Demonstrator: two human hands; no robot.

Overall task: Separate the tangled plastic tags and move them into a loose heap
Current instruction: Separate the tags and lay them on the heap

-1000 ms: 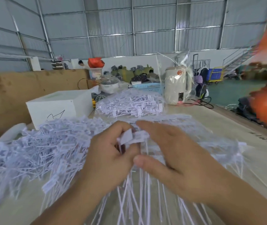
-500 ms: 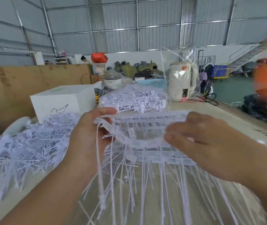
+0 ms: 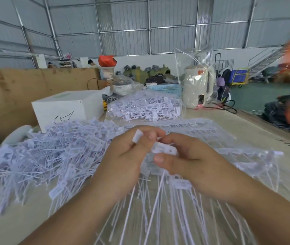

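A joined strip of plastic tags (image 3: 163, 151) sits pinched between both hands above the worktop (image 3: 257, 124): left hand (image 3: 123, 156) fingers curled on one tag head, right hand (image 3: 185, 161) thumb and fingers clamped on the next. Long tails hang below the fingers. Pulling hard could snag those tails or scatter the loose heap (image 3: 49, 151) left of the fingers.

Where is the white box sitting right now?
In the head view the white box sits on the table at back left, behind the loose heap of tags and left of the bagged tags.
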